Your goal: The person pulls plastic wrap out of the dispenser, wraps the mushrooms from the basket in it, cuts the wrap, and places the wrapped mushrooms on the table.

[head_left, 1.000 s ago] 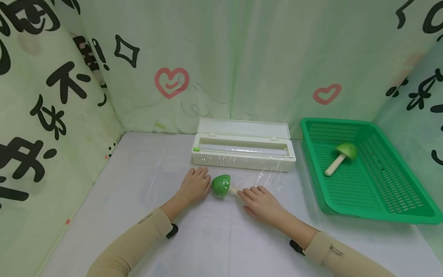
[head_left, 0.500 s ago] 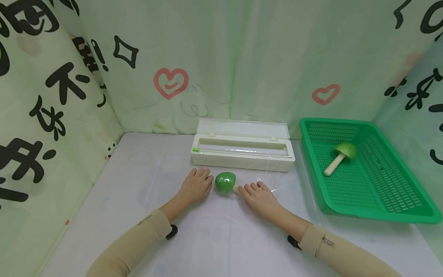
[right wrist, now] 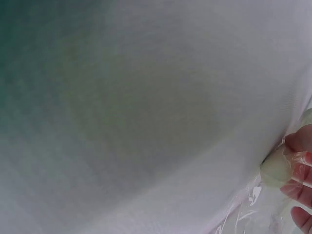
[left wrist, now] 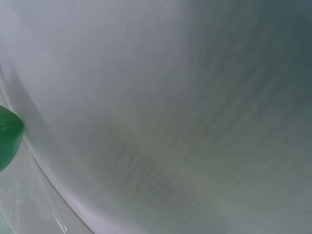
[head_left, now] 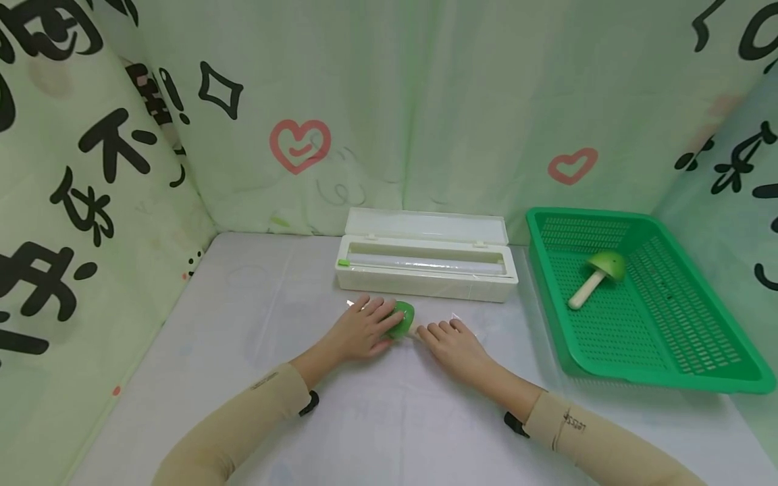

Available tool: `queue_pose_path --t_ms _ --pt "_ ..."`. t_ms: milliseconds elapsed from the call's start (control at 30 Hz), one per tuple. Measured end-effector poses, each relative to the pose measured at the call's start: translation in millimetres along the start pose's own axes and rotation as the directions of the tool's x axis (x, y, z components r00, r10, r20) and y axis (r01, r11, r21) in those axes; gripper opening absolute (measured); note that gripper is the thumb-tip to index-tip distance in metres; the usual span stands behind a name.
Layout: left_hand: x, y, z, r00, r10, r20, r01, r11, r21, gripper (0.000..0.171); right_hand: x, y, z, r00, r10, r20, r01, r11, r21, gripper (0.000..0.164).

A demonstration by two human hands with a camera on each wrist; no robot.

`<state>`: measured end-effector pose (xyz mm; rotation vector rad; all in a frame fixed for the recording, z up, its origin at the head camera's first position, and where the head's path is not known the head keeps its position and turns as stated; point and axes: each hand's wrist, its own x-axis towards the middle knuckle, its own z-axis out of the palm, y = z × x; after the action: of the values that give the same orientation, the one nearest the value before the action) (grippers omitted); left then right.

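Observation:
A toy mushroom with a green cap (head_left: 404, 317) and a pale stem lies on the table, clear cling film (right wrist: 254, 195) around it. My left hand (head_left: 360, 332) rests on the left side of the cap with its fingers extended. My right hand (head_left: 451, 347) holds the stem; the right wrist view shows the thumb and fingers about the stem's pale end (right wrist: 276, 169) through the film. Only a piece of the green cap (left wrist: 9, 135) shows at the edge of the left wrist view, where the left hand is out of sight.
Behind the hands stands a white cling film box (head_left: 425, 286), lid raised, with a roll inside and a green slider at its left end. To the right, a green plastic basket (head_left: 568, 337) holds another green-capped mushroom (head_left: 608, 265). Printed curtains close off the back and sides.
The mushroom has turned and shifted slightly right, and film no longer stretches from it to the box. My left hand has moved right, from beside the cap onto it. My right hand keeps the stem.

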<state>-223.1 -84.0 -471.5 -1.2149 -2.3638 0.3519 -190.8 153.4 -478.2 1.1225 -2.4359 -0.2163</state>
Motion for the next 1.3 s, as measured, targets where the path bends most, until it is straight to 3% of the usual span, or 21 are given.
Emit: queue_pose_path --t_ms 67,167,367,533,633,833,967,1133,1300 --pt "1.4 2.1 0.9 0.997 -0.020 0.079 0.022 0.999 -0.024 0.056 0 0 -1 1.000 0.008 0.022 -0.008 1.000 0.010 0.030" --pt "4.3 4.7 3.2 0.992 -0.032 0.124 0.036 0.999 -0.035 0.058 1 1 -2 0.997 0.028 0.078 -0.031 0.999 0.036 0.033" --pt "11.3 8.2 7.2 0.990 -0.055 0.127 0.050 0.998 0.040 0.059 1 4 -6 0.976 0.105 0.188 -0.127 0.985 0.113 0.036" --pt "14.2 8.5 8.0 0.991 -0.079 0.108 0.074 0.996 0.057 0.060 -1 8 -7 0.964 0.177 0.196 -0.213 0.961 0.176 0.042" --pt "15.8 7.7 8.7 0.991 -0.093 0.095 0.090 0.995 0.035 0.059 -3 10 -8 0.964 0.201 0.173 -0.229 0.960 0.161 0.047" --pt "19.5 4.4 7.9 0.991 -0.115 0.062 0.115 0.993 0.011 0.063 -4 13 -8 0.981 0.172 0.090 -0.178 0.982 0.057 0.047" --pt "22.4 1.8 5.9 0.994 -0.111 -0.014 0.112 0.993 0.023 0.062 -3 14 -8 0.984 0.174 0.023 -0.174 0.985 0.011 0.049" --pt "24.6 -0.7 1.6 0.990 -0.110 -0.091 0.108 0.994 -0.029 0.059 -1 17 -8 0.979 0.180 -0.092 -0.179 0.984 0.014 0.049" --pt "26.0 -2.7 -2.4 0.987 -0.113 -0.113 0.106 0.992 -0.066 0.058 1 18 -3 0.967 0.141 -0.214 -0.138 0.990 0.030 0.021"
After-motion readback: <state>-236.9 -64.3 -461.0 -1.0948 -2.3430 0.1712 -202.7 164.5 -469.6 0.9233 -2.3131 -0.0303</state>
